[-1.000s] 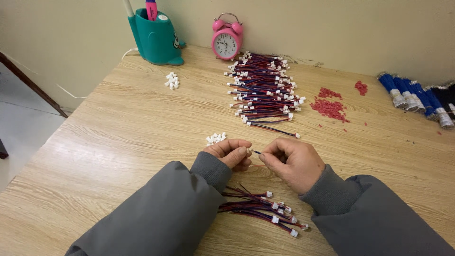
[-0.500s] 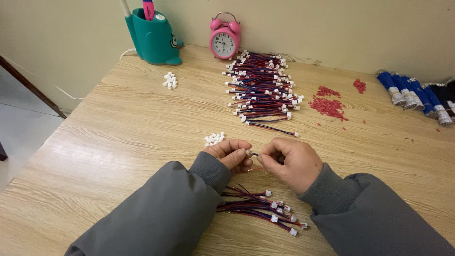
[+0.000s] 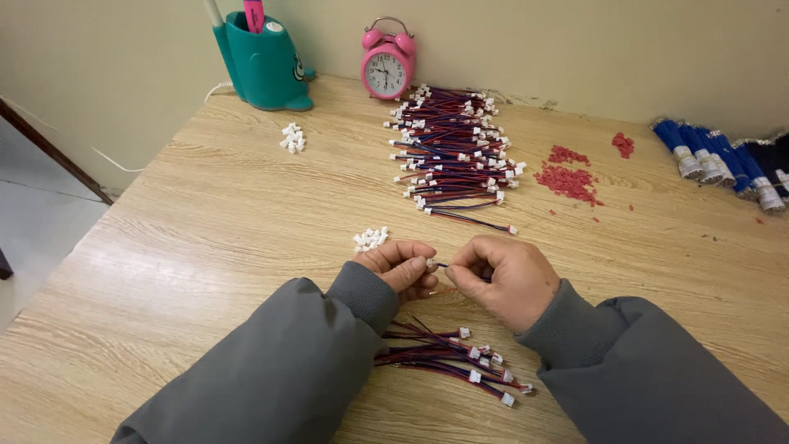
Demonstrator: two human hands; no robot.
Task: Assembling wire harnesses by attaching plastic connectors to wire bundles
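Note:
My left hand (image 3: 401, 267) and my right hand (image 3: 499, 278) meet near the front of the wooden table (image 3: 205, 214). The left fingers pinch a small white connector (image 3: 429, 263). The right fingers pinch the end of a thin dark wire (image 3: 444, 265) that reaches the connector. A small heap of loose white connectors (image 3: 371, 239) lies just beyond my left hand. Under my wrists lies a bundle of red and dark wires (image 3: 448, 355) with white plugs on their ends.
A big pile of finished wires with white plugs (image 3: 454, 148) lies ahead. Behind stand a pink alarm clock (image 3: 388, 68) and a teal pen holder (image 3: 263, 62). More white connectors (image 3: 292, 138) lie at left, red bits (image 3: 569, 177) at right, blue bundles (image 3: 711, 156) far right.
None of the piles has moved. My hands stay together in the same place with the connector and the wire between them.

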